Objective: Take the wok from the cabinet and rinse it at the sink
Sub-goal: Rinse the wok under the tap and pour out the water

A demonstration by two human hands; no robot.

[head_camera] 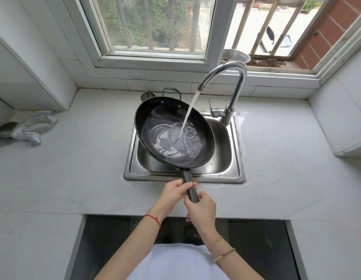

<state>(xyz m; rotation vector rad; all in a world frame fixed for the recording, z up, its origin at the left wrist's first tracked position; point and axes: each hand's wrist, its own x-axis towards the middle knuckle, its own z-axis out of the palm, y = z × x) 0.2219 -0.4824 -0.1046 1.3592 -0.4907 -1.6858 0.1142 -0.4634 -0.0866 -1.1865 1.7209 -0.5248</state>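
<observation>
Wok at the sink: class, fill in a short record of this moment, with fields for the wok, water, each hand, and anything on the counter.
wok: black wok, tilted over the sink, water pooling inside
water: faucet running, stream landing in the wok
left hand: left hand grips the handle nearer the pan
right hand: right hand grips the handle's end
counter: grey cloth lying at far left, apart from the sink

one wok (155, 118), one sink (226, 172), one faucet (236, 91), one cloth (32, 126), two hands (left (174, 194), right (201, 209))
</observation>
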